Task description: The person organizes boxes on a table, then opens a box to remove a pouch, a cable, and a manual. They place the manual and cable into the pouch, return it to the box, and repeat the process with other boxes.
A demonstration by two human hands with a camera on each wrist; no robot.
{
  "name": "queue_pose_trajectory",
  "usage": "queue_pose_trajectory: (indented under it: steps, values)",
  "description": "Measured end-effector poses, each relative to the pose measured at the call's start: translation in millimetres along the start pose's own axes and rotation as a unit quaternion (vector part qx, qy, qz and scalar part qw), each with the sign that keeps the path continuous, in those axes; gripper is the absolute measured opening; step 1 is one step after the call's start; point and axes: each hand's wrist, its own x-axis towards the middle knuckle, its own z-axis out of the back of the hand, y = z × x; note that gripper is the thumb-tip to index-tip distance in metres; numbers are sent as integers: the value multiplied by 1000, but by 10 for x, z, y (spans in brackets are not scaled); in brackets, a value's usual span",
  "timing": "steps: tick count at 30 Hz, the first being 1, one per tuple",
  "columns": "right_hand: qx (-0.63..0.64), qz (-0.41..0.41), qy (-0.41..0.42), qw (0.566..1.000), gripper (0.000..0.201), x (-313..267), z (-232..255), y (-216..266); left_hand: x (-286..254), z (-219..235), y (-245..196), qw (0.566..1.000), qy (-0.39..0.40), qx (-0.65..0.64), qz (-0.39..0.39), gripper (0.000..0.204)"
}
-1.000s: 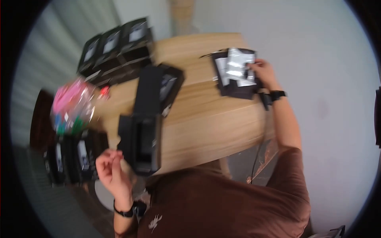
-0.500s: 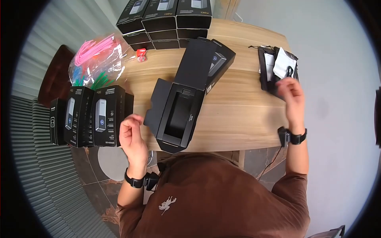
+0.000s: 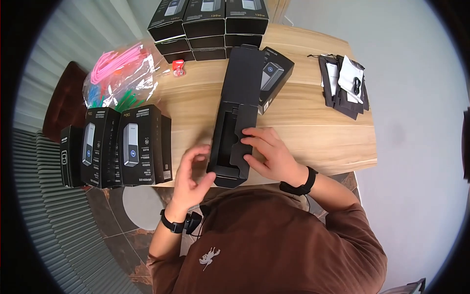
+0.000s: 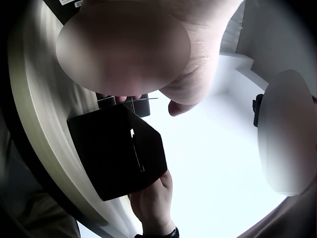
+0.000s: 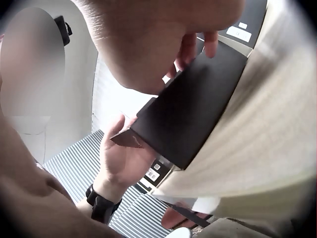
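An open black box (image 3: 226,132) lies in front of me on the wooden table, its long lid (image 3: 242,73) folded back at the far end. My right hand (image 3: 276,157) touches a notched side flap (image 3: 240,156) that leans in over the right of the opening, its fingers extended across it. At the box's left side is my left hand (image 3: 191,179), fingers apart and thumb by the near corner. In the right wrist view, the box's dark outer side (image 5: 188,109) fills the middle, with the left hand (image 5: 126,158) beyond its near end.
Behind the open box lies a closed printed box (image 3: 278,73). Several boxes (image 3: 208,24) are stacked at the back, and more (image 3: 139,147) stand at the left. A plastic bag (image 3: 122,78) of coloured ties lies near a red item (image 3: 178,67). Dark pouches (image 3: 342,105) with a cable (image 3: 357,85) sit right.
The right hand has come from the pouches to the box's right flap. The left hand has moved right to the box's left side. The box stands straighter, and the flap spread leftward no longer shows.
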Motion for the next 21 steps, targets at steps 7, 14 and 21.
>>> queue_pose_trajectory:
  steps: [7,14,21]
  values:
    - [29,38,14,999,23,76,15,-53,115,40,-187,962,140,192,-135,58]
    - [37,27,42,998,17,109,44,-11,98,-47,-59,908,171,336,-182,68]
    - [78,-12,57,995,18,351,314,-146,142,38,-52,910,186,314,-197,69]
